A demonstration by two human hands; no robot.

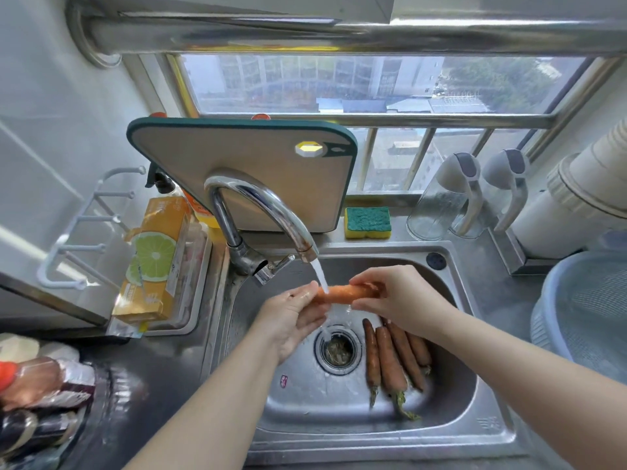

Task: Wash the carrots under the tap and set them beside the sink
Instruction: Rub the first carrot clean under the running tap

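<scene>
Under the tap [268, 206], left hand [292, 319] and right hand [402, 296] hold one carrot [346, 293].

Daylight pours in through the window [339, 86] behind the tap [258, 212], so the scene is bright, even and slightly cool. The tap's curved neck carries sharp white glare, and the steel sink [492, 432] below it shines in soft patches. Shadows are faint and pale. The wide lens bends straight lines: the rail [305, 35] above the tap bows. Low and far left of the tap, the bottles [40, 385] are smeared and out of focus. Far right of the tap, the bowl [576, 317] is soft too. Buildings beyond the glass look hazy.
</scene>
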